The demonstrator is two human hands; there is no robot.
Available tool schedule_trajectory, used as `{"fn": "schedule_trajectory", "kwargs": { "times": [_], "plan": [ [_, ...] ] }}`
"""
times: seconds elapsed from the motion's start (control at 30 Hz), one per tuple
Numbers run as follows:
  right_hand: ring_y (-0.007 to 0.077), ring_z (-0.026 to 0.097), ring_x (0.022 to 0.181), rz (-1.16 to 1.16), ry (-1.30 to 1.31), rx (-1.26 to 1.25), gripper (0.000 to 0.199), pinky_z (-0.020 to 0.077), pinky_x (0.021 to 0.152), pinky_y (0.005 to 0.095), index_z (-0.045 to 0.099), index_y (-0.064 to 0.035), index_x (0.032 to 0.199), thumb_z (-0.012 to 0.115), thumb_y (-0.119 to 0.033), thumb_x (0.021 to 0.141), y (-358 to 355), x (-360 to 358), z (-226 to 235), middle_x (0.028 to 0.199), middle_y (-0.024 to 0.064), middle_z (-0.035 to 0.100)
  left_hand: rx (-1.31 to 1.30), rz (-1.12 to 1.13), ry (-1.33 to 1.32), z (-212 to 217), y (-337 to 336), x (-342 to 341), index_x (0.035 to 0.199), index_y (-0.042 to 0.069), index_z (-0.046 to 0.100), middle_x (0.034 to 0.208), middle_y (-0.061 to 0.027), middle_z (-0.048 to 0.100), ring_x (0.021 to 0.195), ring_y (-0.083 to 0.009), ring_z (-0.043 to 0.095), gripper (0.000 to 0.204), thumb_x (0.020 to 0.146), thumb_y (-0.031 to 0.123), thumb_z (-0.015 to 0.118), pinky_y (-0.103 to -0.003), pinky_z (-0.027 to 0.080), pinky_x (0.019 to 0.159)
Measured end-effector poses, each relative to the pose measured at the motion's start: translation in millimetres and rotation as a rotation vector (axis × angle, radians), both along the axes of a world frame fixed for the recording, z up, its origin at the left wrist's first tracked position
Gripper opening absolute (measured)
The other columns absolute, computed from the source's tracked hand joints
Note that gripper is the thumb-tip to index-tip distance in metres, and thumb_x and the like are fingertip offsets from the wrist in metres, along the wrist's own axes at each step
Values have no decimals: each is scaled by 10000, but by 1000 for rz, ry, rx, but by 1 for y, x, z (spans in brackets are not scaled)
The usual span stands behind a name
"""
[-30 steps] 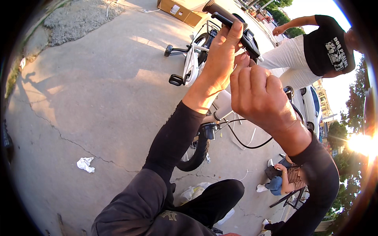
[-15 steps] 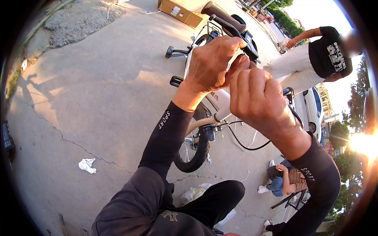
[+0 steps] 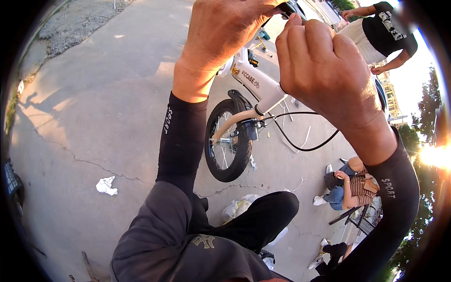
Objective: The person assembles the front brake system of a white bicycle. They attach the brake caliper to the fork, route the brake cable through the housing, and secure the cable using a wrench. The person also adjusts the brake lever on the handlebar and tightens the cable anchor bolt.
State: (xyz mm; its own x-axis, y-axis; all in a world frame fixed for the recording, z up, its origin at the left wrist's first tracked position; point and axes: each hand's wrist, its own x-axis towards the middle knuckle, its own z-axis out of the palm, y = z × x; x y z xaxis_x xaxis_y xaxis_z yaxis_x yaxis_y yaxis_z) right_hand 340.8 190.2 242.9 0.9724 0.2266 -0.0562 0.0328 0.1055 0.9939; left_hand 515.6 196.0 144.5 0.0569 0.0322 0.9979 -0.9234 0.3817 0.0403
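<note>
2 hands, left hand (image 3: 225, 33) and right hand (image 3: 319, 61), close on the black bike grip (image 3: 287, 7); judged rigid, non-slip, best held mid-length

An outdoor paved yard used for bicycle work is shown; cracked concrete ground (image 3: 94, 117) is lit by low sun; a white bicycle (image 3: 258, 87) is stood on it; trees (image 3: 430, 108) and a building (image 3: 392, 96) are seen beyond.

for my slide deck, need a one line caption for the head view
Left hand and right hand grip a dark part above a white-framed bicycle on cracked concrete pavement.
</note>
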Motion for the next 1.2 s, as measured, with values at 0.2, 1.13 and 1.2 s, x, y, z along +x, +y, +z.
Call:
{"fn": "schedule_trajectory", "kwargs": {
  "times": [0.2, 1.13, 1.2],
  "plan": [
    [100, 541, 701, 63, -86, 231, 136, 355, 513, 225, 679, -42, 896, 674, -84, 766, 1, 2, -3, 717, -21, 483, 8, -107, 112, -4, -3, -14, 1130, 103, 639, 1129, -117, 677, 907, -336, 696, 302, 843, 52, 716, -394, 574, 693],
    [179, 662, 776, 51, -697, 2124, 310, 545, 749, 336, 698, 83, 985, 674, -221, 930, -65, -30, -17, 838, 138, 704, 161, 166, 17, 4, 13, -2, 1177, 98, 685, 1187, -102, 669, 1079, -322, 637, 325, 860, 156, 733, -393, 493, 918],
    [191, 676, 786, 72, -690, 2059, 282, 546, 751, 335, 705, 70, 992, 668, -203, 933, -66, -34, -21, 844, 143, 712, 216, 196, 51, 7, 18, -6, 1167, 100, 701, 1181, -97, 672, 1079, -310, 638, 332, 845, 161, 751, -383, 503, 896]
  ]
}}
